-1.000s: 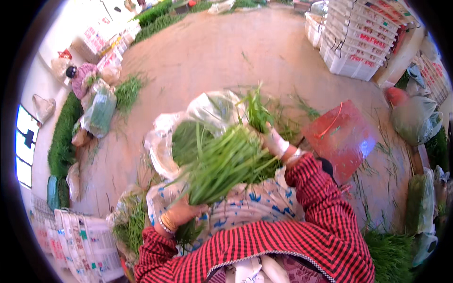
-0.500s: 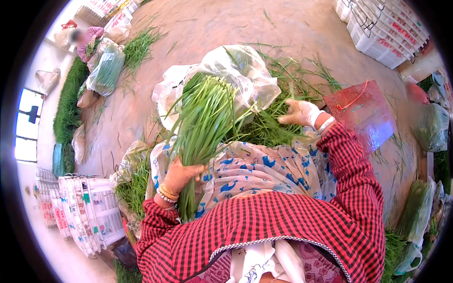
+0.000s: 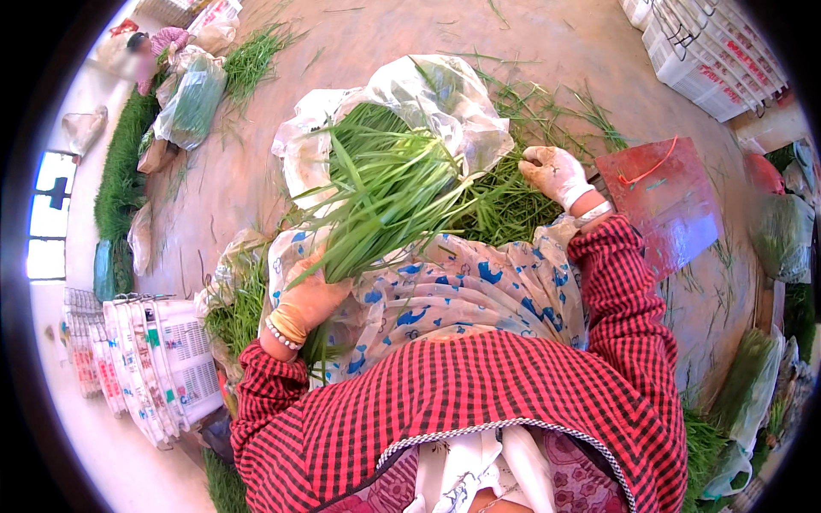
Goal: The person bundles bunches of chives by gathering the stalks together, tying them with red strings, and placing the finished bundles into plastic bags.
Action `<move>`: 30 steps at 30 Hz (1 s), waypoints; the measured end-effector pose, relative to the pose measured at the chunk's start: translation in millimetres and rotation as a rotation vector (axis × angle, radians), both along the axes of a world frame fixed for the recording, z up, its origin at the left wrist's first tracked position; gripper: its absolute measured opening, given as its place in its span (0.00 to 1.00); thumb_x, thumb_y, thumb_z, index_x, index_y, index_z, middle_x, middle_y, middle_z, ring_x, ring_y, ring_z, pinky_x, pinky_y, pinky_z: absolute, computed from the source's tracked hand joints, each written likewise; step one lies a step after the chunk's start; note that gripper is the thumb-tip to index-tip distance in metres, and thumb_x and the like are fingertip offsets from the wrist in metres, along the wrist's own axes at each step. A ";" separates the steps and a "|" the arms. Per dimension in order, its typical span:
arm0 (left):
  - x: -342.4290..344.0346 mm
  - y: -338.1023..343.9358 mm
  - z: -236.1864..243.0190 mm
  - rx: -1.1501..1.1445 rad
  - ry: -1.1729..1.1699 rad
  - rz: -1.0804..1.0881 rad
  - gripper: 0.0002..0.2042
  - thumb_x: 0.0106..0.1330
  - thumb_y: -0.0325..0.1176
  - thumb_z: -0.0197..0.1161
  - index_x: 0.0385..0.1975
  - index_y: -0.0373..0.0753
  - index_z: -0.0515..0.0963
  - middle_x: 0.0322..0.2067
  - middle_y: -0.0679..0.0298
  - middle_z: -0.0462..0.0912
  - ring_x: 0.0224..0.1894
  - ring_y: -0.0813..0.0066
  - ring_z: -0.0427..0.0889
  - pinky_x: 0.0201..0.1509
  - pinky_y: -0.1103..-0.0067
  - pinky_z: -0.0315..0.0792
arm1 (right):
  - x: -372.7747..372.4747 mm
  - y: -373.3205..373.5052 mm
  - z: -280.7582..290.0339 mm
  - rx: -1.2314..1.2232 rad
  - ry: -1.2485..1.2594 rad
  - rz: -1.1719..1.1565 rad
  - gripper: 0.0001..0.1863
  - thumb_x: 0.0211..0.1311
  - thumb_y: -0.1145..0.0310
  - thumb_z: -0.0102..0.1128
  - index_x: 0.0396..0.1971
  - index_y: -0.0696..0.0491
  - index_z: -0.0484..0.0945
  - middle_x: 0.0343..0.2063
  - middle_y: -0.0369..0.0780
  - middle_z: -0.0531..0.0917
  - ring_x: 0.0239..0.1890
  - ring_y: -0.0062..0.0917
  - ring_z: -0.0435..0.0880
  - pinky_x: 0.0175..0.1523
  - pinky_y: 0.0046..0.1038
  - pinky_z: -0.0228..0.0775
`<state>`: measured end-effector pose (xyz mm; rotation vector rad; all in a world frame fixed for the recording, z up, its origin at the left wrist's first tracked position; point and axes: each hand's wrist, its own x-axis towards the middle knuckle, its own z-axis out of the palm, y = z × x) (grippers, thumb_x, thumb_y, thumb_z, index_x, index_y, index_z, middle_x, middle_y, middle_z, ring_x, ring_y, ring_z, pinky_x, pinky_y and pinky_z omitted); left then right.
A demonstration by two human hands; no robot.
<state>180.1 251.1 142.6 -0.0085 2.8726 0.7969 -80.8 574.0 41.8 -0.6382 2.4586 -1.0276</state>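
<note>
My gloved left hand [image 3: 315,295] grips the lower part of a bunch of garlic chives [image 3: 385,192]. The long green leaves fan out away from me, with paler ends at the right, and partly cover the hand. Directly behind the bunch is an open clear plastic bag [image 3: 457,107] with more green leaves in it. My right hand [image 3: 552,175], in a white glove, is apart from the bunch, over a heap of loose chives [image 3: 513,205]. Its fingers are curled in; what they hold, if anything, is hidden. A plastic apron with blue prints [image 3: 487,278] covers my lap.
A red board [image 3: 663,197] with an orange cord lies right of my right hand. White crates stand at the left [image 3: 175,363] and far right [image 3: 693,60]. Bagged chives [image 3: 192,103] lie far left near another person [image 3: 145,64]. Loose leaves litter the floor.
The bunch has tipped over to the right and its leaves have spread. My left hand has moved slightly up. My right hand has shifted right and curled its fingers.
</note>
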 end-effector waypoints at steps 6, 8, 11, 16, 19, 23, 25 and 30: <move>-6.9 -0.4 -11.2 -0.341 -0.021 -0.253 0.21 0.60 0.29 0.61 0.55 0.40 0.75 0.53 0.55 0.80 0.52 0.57 0.80 0.55 0.71 0.75 | 42.7 -47.7 67.3 0.054 0.707 0.493 0.57 0.43 0.36 0.67 0.62 0.69 0.61 0.60 0.61 0.67 0.66 0.47 0.65 0.72 0.39 0.50; -10.3 13.6 -5.0 -0.242 -0.168 -0.115 0.21 0.59 0.30 0.62 0.55 0.41 0.76 0.53 0.54 0.79 0.51 0.55 0.80 0.55 0.70 0.75 | 54.4 -80.9 74.0 0.122 0.426 0.659 0.64 0.39 0.33 0.69 0.64 0.69 0.56 0.58 0.63 0.70 0.64 0.50 0.67 0.70 0.40 0.54; -9.9 26.1 -3.8 -0.087 -0.137 -0.064 0.24 0.57 0.31 0.65 0.56 0.42 0.75 0.52 0.53 0.80 0.50 0.55 0.81 0.55 0.70 0.75 | 61.9 -98.0 79.1 -0.022 0.009 0.736 0.55 0.45 0.36 0.70 0.63 0.65 0.63 0.53 0.59 0.75 0.58 0.50 0.74 0.63 0.38 0.64; -12.1 22.8 -9.6 0.265 -0.304 -0.106 0.30 0.55 0.27 0.66 0.62 0.42 0.69 0.36 0.61 0.83 0.33 0.67 0.82 0.39 0.77 0.75 | 81.4 -110.6 29.2 -0.514 -0.008 0.560 0.21 0.63 0.58 0.64 0.48 0.57 0.78 0.40 0.46 0.83 0.46 0.36 0.83 0.52 0.32 0.73; -11.6 29.3 -8.5 0.644 -0.588 0.125 0.30 0.56 0.24 0.66 0.62 0.42 0.69 0.32 0.69 0.80 0.25 0.81 0.76 0.30 0.83 0.71 | 77.6 -103.6 29.0 -0.826 -0.427 0.237 0.13 0.69 0.64 0.58 0.48 0.54 0.78 0.30 0.35 0.81 0.22 0.16 0.79 0.29 0.22 0.73; -16.7 37.2 -12.2 0.584 -0.404 0.041 0.31 0.55 0.25 0.66 0.62 0.40 0.68 0.35 0.65 0.82 0.30 0.76 0.79 0.36 0.79 0.73 | 53.8 -70.0 62.4 -1.076 -0.617 -0.112 0.11 0.70 0.63 0.58 0.45 0.53 0.77 0.28 0.34 0.81 0.14 0.13 0.71 0.14 0.16 0.59; -15.7 32.7 -22.8 0.274 -0.059 -0.123 0.31 0.54 0.26 0.66 0.62 0.39 0.69 0.38 0.60 0.83 0.34 0.70 0.82 0.42 0.76 0.75 | 28.6 -42.3 70.0 -1.115 -0.537 -0.129 0.13 0.70 0.61 0.57 0.47 0.53 0.76 0.30 0.34 0.81 0.13 0.12 0.69 0.14 0.16 0.59; -22.2 29.7 5.2 -0.086 0.011 -0.003 0.28 0.53 0.27 0.66 0.59 0.38 0.72 0.45 0.50 0.82 0.47 0.48 0.82 0.48 0.67 0.76 | 14.7 -14.5 90.2 -1.237 -0.449 -0.261 0.15 0.71 0.64 0.56 0.52 0.55 0.73 0.36 0.36 0.81 0.13 0.14 0.68 0.14 0.18 0.61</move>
